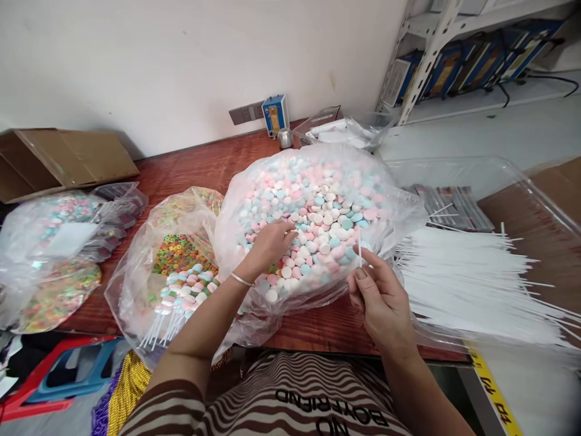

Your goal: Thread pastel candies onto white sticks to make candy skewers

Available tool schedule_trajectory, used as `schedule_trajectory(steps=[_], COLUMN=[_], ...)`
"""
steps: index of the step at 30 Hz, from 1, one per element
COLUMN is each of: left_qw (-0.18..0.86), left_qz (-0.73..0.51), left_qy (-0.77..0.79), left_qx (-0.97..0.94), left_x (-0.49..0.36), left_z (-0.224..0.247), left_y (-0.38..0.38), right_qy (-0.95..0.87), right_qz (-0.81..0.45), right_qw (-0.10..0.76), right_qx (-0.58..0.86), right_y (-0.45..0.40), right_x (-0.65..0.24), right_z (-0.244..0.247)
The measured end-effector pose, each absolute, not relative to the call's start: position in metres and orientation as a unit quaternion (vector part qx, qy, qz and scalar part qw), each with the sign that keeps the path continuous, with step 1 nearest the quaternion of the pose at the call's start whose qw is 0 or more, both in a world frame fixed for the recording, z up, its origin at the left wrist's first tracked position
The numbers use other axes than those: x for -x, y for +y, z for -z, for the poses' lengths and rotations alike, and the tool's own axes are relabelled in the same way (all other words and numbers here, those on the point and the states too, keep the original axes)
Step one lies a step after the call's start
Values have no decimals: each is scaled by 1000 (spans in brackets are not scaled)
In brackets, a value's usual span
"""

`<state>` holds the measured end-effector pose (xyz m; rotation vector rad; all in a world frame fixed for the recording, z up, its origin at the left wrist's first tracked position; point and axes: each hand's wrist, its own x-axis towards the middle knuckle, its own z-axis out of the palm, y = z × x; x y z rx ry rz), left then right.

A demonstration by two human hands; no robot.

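Note:
A large clear plastic bag (231, 200) lies wide open in front of me, full of round pastel candies (333, 212) in pink, white and blue. My left hand (272, 245) reaches into it from the left, fingers bent together at the candies; whatever they grip is hidden. Over the bag's right edge, my right hand (381, 297) pinches a thin white stick (360, 245), which points upward between thumb and fingers. To my left, several candies on sticks (190, 287) rest on a second bag that holds small colourful ring candies (175, 257).
At right, a clear bin (508, 163) holds a heap of white sticks (472, 284). More bagged candy (59, 297) and a cardboard box (68, 157) stand at far left. Behind the big bag are a blue device (275, 115), a metal cup (285, 138) and a clear tray (381, 136).

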<state>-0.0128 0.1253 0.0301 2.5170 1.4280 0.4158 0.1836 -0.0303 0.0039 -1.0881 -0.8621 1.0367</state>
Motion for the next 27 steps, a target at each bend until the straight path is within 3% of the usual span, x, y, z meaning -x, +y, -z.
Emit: schedule_trajectory(steps=[4,9,14,18,24,27], left_qw=[116,150,348,477,478,467], left_qz=[-82,-159,-266,-250,-317,-294], left_qy=[482,470,515,510,493,511], left_qx=[-865,-855,-737,-671,-654,-659], left_x=[-4,2,2,-19,-45,-55], left_z=[-17,-14,-24,-24,-21,-24], left_y=[140,126,146,175,203,218], right_qy=[-390,-404,-400,-411,-432,-445], right_qz=[-451,-441,-463,-473,-466,-462], right_qw=[634,625,614,598,574,575], right_qx=[493,502,498,500,517,509], right_y=[-33,-33,-30,-29,-27,-26], right_x=[-185,-191,-188,-187,-191,-190], right_z=[2,3,9,18,21,22])
